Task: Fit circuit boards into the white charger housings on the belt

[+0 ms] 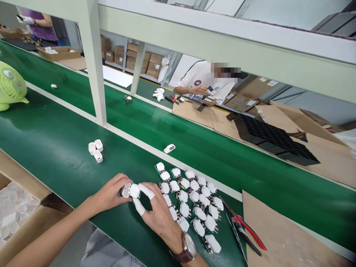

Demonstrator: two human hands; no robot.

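Observation:
My left hand (109, 193) grips a small plastic casing (125, 190) above the green bench, its side partly hidden by the fingers. Between the thumb and forefinger of my right hand (160, 211), which wear white finger cots, is a small circuit board with a white block on it (135, 190). The board meets the casing's end; how far it sits inside cannot be made out. To the right of my right hand lie several matching white-topped circuit boards (183, 196) in loose rows. Three white casings (97, 155) stand farther off on the left.
Red-handled pliers (247, 230) and tweezers (235, 231) lie beside a cardboard sheet (286, 237). A white device (169, 148) rests on the green belt (194, 135). A box of white parts (16, 211) is at lower left, a green fan (12, 85) above. A co-worker (208, 83) sits opposite.

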